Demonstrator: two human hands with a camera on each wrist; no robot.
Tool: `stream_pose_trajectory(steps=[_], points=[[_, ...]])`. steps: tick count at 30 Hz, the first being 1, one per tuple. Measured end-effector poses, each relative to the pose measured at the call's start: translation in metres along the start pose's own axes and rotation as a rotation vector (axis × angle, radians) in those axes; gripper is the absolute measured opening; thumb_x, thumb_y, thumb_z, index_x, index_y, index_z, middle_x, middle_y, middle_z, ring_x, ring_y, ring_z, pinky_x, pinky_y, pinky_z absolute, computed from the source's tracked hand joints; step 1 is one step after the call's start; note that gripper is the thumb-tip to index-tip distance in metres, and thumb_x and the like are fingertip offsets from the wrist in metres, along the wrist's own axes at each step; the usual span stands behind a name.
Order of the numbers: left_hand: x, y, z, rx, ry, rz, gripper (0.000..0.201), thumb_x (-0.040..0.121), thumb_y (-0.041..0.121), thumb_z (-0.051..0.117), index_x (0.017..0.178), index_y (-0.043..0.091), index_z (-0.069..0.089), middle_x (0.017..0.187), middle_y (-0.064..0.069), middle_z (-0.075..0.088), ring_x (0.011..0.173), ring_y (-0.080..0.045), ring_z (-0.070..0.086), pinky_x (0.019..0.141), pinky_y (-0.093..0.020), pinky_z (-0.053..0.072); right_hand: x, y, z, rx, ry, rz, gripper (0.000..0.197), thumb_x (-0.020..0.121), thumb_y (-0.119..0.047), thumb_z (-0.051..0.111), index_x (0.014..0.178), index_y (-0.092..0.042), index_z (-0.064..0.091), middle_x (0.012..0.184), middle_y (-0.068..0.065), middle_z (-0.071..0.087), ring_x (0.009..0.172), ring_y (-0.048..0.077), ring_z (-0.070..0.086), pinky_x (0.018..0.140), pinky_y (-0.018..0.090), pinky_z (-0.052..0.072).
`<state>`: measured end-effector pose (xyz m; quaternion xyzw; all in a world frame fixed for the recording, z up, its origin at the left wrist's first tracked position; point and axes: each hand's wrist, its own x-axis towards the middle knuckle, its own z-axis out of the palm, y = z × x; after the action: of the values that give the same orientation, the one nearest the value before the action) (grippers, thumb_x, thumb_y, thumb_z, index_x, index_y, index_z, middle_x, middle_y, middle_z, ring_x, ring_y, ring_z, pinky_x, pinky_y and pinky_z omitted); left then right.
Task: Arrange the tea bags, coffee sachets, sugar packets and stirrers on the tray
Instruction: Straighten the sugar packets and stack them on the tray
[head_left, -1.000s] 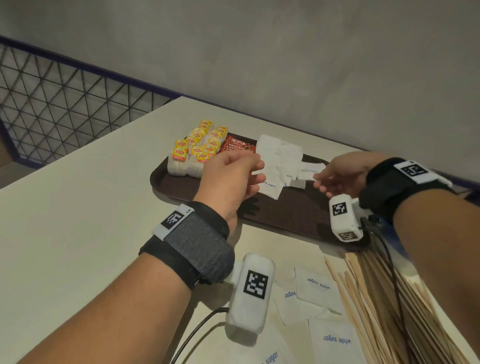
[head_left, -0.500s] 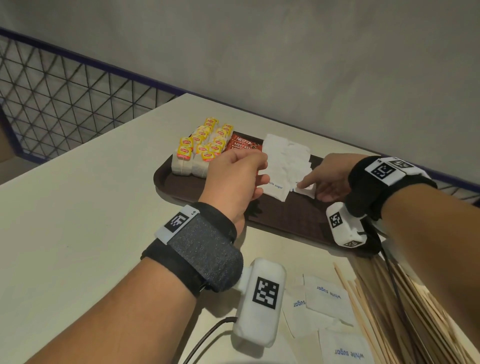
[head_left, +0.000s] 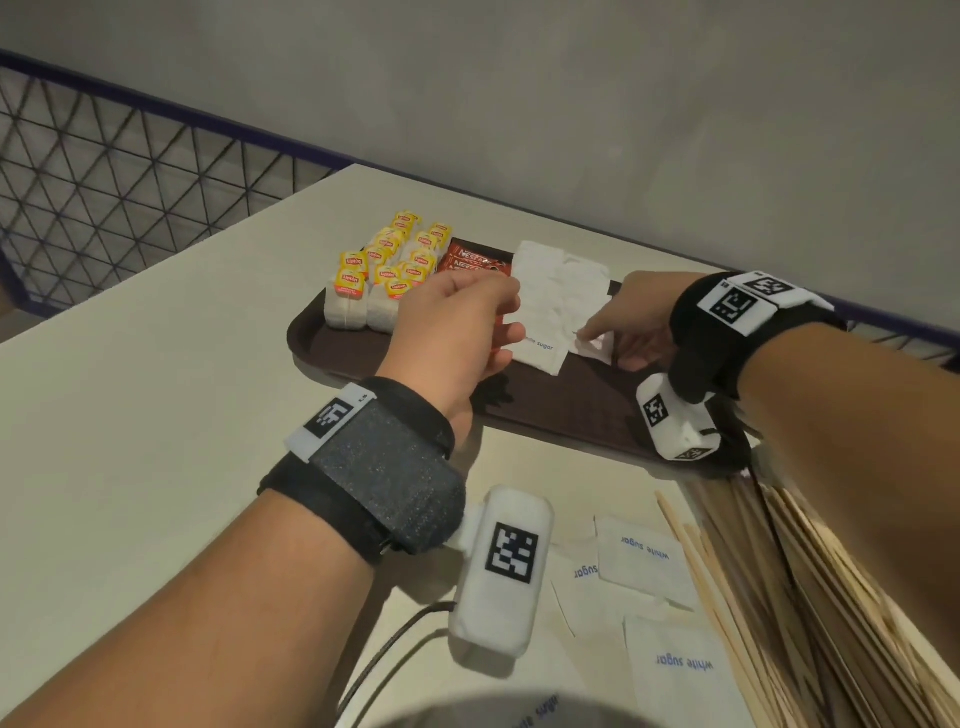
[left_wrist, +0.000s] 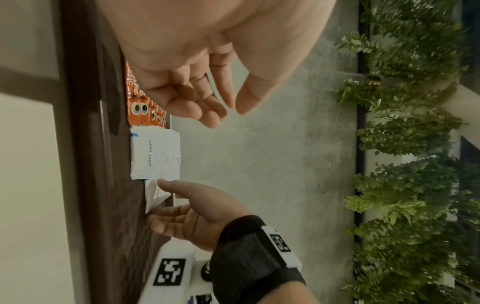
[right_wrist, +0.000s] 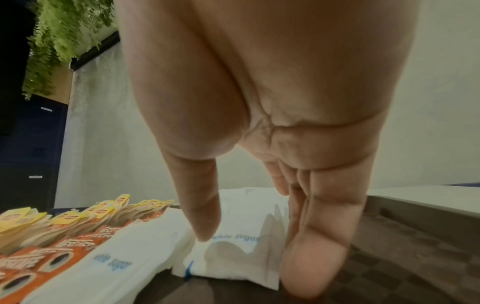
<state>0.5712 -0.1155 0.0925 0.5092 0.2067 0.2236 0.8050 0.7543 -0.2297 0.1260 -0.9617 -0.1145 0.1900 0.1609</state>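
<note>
A brown tray (head_left: 571, 415) holds tea bags (head_left: 384, 265) with yellow tags at its left, red coffee sachets (head_left: 472, 260) beside them, then a pile of white sugar packets (head_left: 556, 291). My right hand (head_left: 610, 338) pinches one sugar packet (head_left: 597, 347) low on the tray, right of the pile. The thumb lies on top and the fingers at its raised edge; the right wrist view shows that packet (right_wrist: 228, 267) against the tray floor. My left hand (head_left: 504, 317) hovers over the sachets with loosely curled fingers, and the left wrist view shows this hand (left_wrist: 228, 111) holding nothing.
Loose sugar packets (head_left: 639, 561) lie on the pale table (head_left: 156, 415) in front of the tray. A heap of wooden stirrers (head_left: 779, 597) fills the lower right under my right forearm. A wall runs behind the tray and a mesh fence stands at the left.
My right hand has carried the sugar packet leftward and down onto the tray beside the pile. The left hand has stayed over the sachets.
</note>
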Motion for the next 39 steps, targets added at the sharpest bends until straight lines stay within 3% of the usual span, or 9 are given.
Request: stream_pose_trajectory(steps=[5, 8, 11, 15, 18, 21, 25, 31, 39], points=[[-0.011, 0.008, -0.001, 0.091, -0.102, 0.013, 0.005, 0.097, 0.021, 0.067, 0.101, 0.018, 0.068, 0.09, -0.001, 0.072, 0.071, -0.014, 0.067, 0.06, -0.027, 0.051, -0.068, 0.005, -0.017, -0.483, 0.031, -0.236, 0.034, 0.09, -0.04, 0.069, 0.081, -0.009, 0.065, 0.062, 0.007, 0.066, 0.05, 0.021, 0.058, 0.057, 0.029, 0.052], [-0.023, 0.02, -0.002, 0.223, -0.158, 0.084, 0.005, 0.098, 0.022, 0.066, 0.099, 0.018, 0.068, 0.094, -0.002, 0.073, 0.075, -0.017, 0.068, 0.066, -0.03, 0.052, -0.121, 0.016, -0.019, -0.464, -0.182, -0.31, 0.037, 0.085, -0.046, 0.076, 0.111, -0.023, 0.064, 0.085, 0.003, 0.072, 0.069, 0.018, 0.067, 0.063, 0.028, 0.057], [-0.041, 0.032, -0.001, 0.446, -0.228, 0.19, 0.008, 0.096, 0.026, 0.069, 0.096, 0.018, 0.068, 0.09, 0.0, 0.074, 0.07, -0.013, 0.067, 0.067, -0.03, 0.051, -0.165, 0.034, -0.008, -0.573, -0.338, -0.407, 0.075, 0.069, -0.059, 0.084, 0.133, -0.039, 0.05, 0.113, -0.006, 0.066, 0.096, 0.017, 0.067, 0.079, 0.031, 0.061], [-0.078, 0.038, -0.013, 1.136, -0.518, 0.315, 0.039, 0.083, 0.059, 0.074, 0.105, 0.027, 0.069, 0.099, 0.01, 0.073, 0.089, -0.006, 0.069, 0.083, -0.03, 0.057, -0.197, 0.059, 0.022, -0.738, -0.386, -0.459, 0.113, 0.062, -0.058, 0.09, 0.151, -0.045, 0.022, 0.128, -0.013, 0.041, 0.108, 0.012, 0.052, 0.081, 0.025, 0.052], [-0.105, 0.03, -0.024, 1.634, -0.727, 0.266, 0.081, 0.066, 0.085, 0.068, 0.13, 0.035, 0.059, 0.123, 0.017, 0.063, 0.109, -0.008, 0.061, 0.095, -0.032, 0.052, -0.204, 0.064, 0.041, -0.803, -0.321, -0.51, 0.103, 0.07, -0.047, 0.09, 0.151, -0.036, 0.029, 0.127, -0.007, 0.049, 0.103, 0.013, 0.052, 0.073, 0.023, 0.046], [-0.121, 0.02, -0.034, 1.762, -0.841, 0.195, 0.105, 0.05, 0.096, 0.061, 0.138, 0.04, 0.051, 0.13, 0.018, 0.057, 0.114, -0.011, 0.056, 0.101, -0.037, 0.05, -0.208, 0.059, 0.05, -0.785, -0.205, -0.565, 0.085, 0.074, -0.044, 0.088, 0.145, -0.031, 0.043, 0.117, -0.007, 0.053, 0.1, 0.015, 0.052, 0.081, 0.028, 0.047], [-0.132, 0.014, -0.037, 1.845, -0.878, 0.23, 0.099, 0.049, 0.092, 0.065, 0.133, 0.04, 0.055, 0.126, 0.016, 0.055, 0.111, -0.012, 0.056, 0.098, -0.038, 0.051, -0.212, 0.058, 0.059, -0.61, -0.152, -0.556, 0.064, 0.076, -0.042, 0.086, 0.131, -0.03, 0.056, 0.11, -0.009, 0.058, 0.094, 0.014, 0.056, 0.091, 0.035, 0.053], [-0.134, 0.012, -0.034, 1.853, -0.76, 0.294, 0.048, 0.074, 0.059, 0.082, 0.109, 0.033, 0.063, 0.105, 0.012, 0.063, 0.096, -0.014, 0.059, 0.087, -0.037, 0.054, -0.216, 0.061, 0.07, -0.569, -0.096, -0.449, 0.062, 0.078, -0.047, 0.084, 0.126, -0.014, 0.063, 0.115, 0.002, 0.068, 0.1, 0.023, 0.065, 0.091, 0.038, 0.057], [-0.141, -0.001, -0.025, 1.755, -0.68, 0.257, 0.08, 0.079, 0.053, 0.082, 0.143, 0.023, 0.046, 0.121, 0.003, 0.062, 0.103, -0.018, 0.058, 0.094, -0.037, 0.052, -0.22, 0.056, 0.071, -0.469, -0.134, -0.324, 0.042, 0.08, -0.04, 0.084, 0.103, -0.01, 0.068, 0.095, 0.007, 0.073, 0.09, 0.027, 0.072, 0.08, 0.035, 0.06]])
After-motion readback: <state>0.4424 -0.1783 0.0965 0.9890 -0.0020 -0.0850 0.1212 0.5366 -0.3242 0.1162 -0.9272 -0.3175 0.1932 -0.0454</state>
